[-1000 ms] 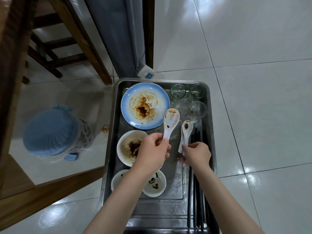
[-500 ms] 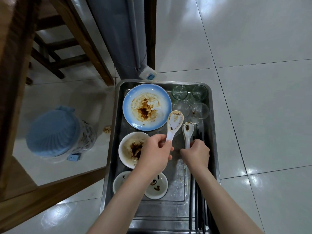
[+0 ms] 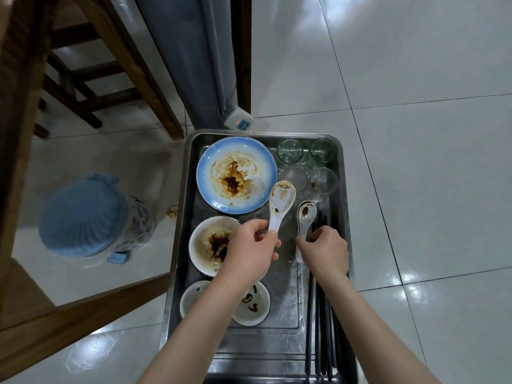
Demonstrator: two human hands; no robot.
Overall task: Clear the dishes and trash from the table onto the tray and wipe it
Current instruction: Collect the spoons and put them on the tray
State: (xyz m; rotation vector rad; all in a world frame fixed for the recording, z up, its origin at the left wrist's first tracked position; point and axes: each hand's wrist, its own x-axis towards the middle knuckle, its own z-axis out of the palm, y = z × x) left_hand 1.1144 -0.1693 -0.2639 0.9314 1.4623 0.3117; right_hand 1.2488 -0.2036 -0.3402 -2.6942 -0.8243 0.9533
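A steel tray (image 3: 279,345) holds the dirty dishes. My left hand (image 3: 250,252) grips the handle of a soiled white spoon (image 3: 281,205), raised above the tray's middle. My right hand (image 3: 325,252) pinches the handles of stacked smaller white spoons (image 3: 306,217) that lie on the tray beside black chopsticks (image 3: 321,314). A blue-rimmed plate (image 3: 237,174) with sauce stains sits at the tray's far left. A stained white bowl (image 3: 212,245) and two small dishes (image 3: 250,306) lie near my left forearm. Several glasses (image 3: 307,167) stand at the far right.
A wooden table edge (image 3: 69,317) runs along the left and lower left. A bin with a blue bag (image 3: 88,217) stands on the floor to the left. A wooden chair (image 3: 91,79) and a power strip (image 3: 239,121) lie beyond the tray. Tiled floor spreads right.
Both hands have stayed almost in place over the tray. My right hand has straightened the small spoons so they lie next to the chopsticks. The large spoon stays raised.
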